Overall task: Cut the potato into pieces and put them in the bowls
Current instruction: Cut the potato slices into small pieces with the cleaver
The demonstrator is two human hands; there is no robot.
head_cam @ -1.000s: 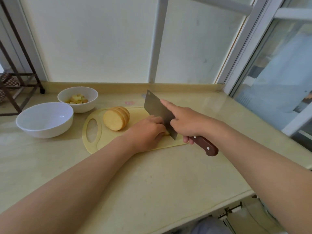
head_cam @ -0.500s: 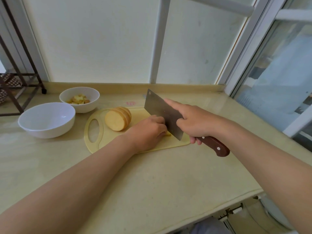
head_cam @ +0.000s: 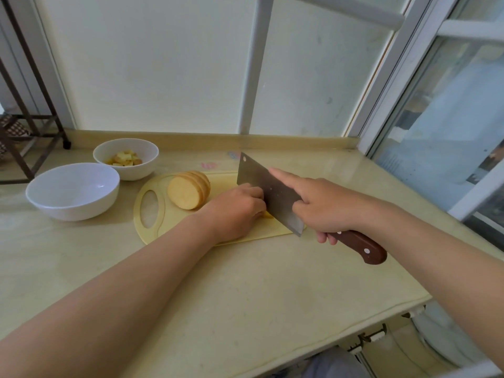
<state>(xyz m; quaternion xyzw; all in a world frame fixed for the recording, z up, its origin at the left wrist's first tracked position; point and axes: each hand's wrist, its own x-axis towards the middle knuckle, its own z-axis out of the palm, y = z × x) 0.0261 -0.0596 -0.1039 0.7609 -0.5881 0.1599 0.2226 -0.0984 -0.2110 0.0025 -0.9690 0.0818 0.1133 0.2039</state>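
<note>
Fingers (head_cam: 324,237) of right hand (head_cam: 327,208) around cleaver (head_cam: 259,181) handle.

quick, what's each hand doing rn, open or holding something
left hand: curled down over a potato piece on the cutting board, mostly hiding it.
right hand: grips the cleaver handle, index finger laid along the blade.

Soft daylight from the window (head_cam: 447,126) on the right; scene evenly bright, shadows on the counter (head_cam: 245,296) faint. Wide-angle lens bows straight lines at the edges; corners slightly soft.
</note>
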